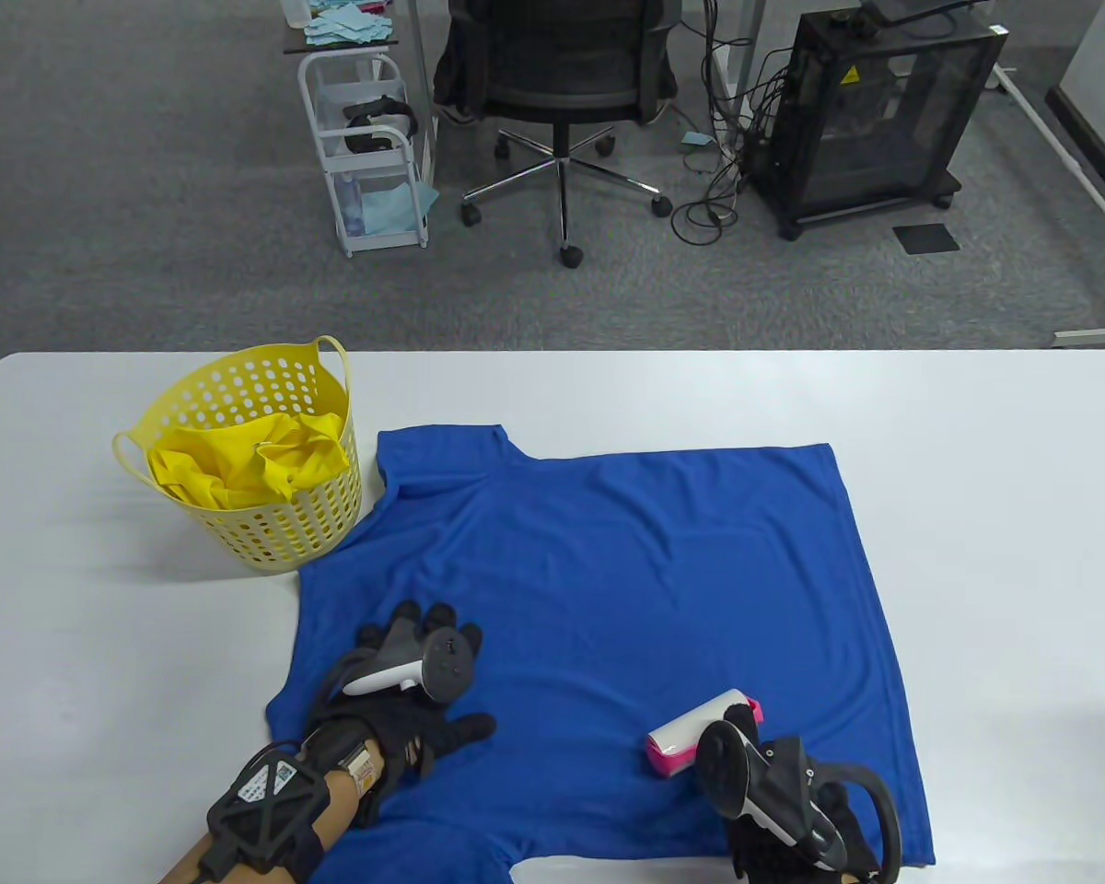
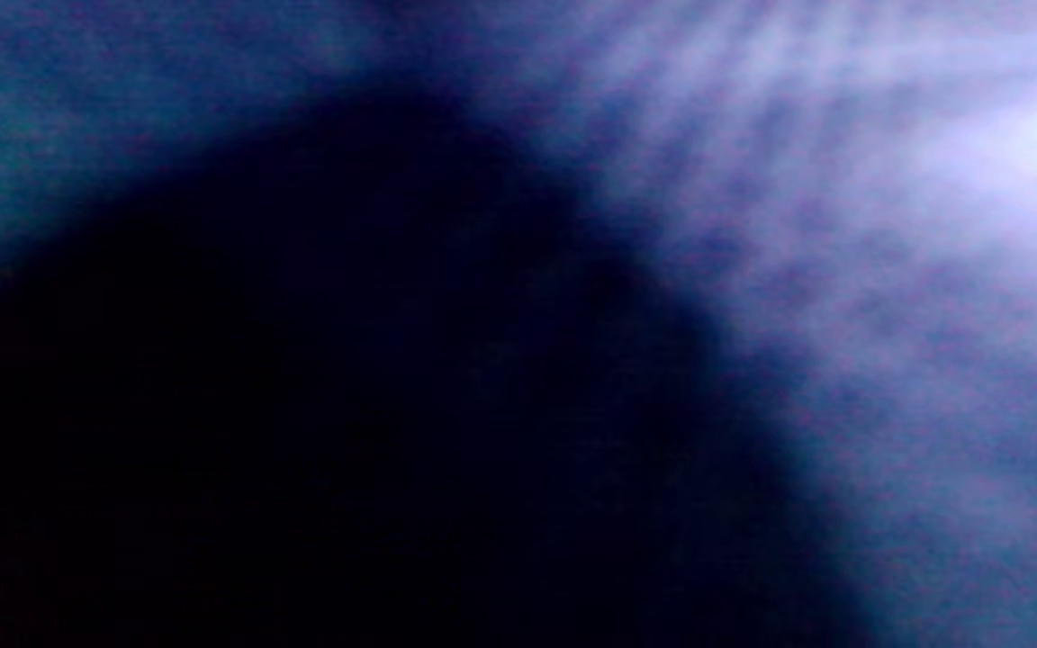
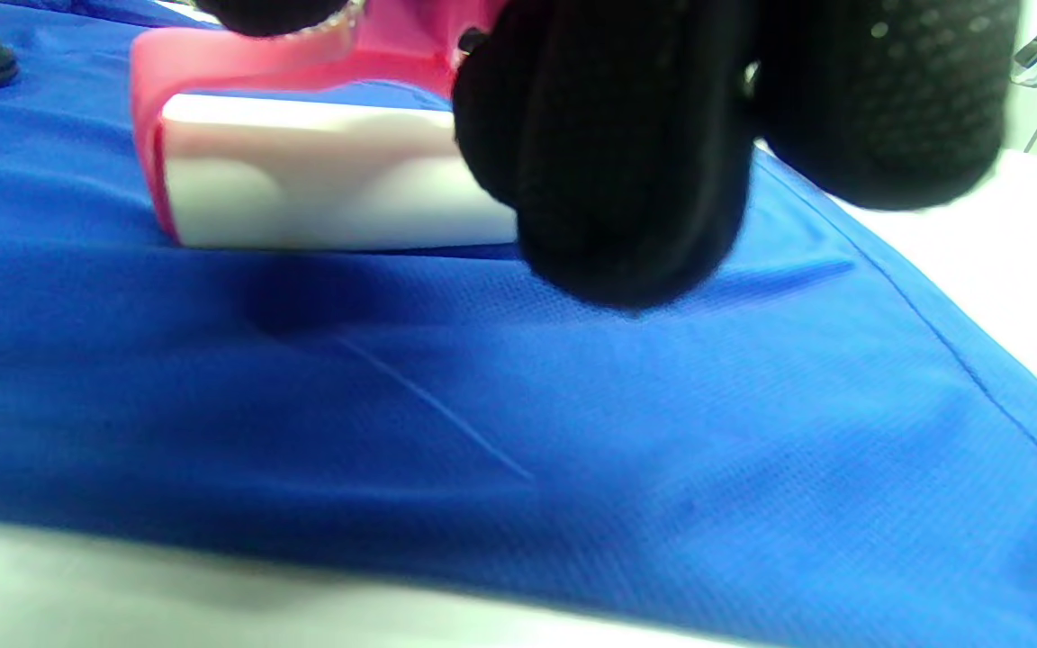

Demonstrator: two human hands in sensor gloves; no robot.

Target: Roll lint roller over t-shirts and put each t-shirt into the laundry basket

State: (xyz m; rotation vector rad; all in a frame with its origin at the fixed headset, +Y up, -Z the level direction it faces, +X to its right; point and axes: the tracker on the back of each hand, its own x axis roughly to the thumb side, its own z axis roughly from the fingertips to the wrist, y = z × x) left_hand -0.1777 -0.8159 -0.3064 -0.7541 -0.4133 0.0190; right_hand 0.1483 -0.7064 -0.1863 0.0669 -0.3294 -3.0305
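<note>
A blue t-shirt (image 1: 626, 589) lies spread flat on the white table (image 1: 976, 516). My left hand (image 1: 424, 681) rests on its near left part with fingers spread flat, pressing the cloth down. My right hand (image 1: 792, 810) grips the pink handle of a lint roller (image 1: 695, 741), whose white roll (image 3: 329, 180) touches the shirt (image 3: 482, 405) near its lower hem. The curled right fingers (image 3: 608, 153) wrap the pink frame. A yellow laundry basket (image 1: 267, 534) stands at the shirt's left shoulder with a yellow t-shirt (image 1: 249, 460) inside. The left wrist view is dark blur against cloth.
Bare white table lies left of the basket and right of the shirt. Beyond the far table edge are a black office chair (image 1: 562, 83), a white trolley (image 1: 368, 157) and a black cabinet (image 1: 875, 110) on grey carpet.
</note>
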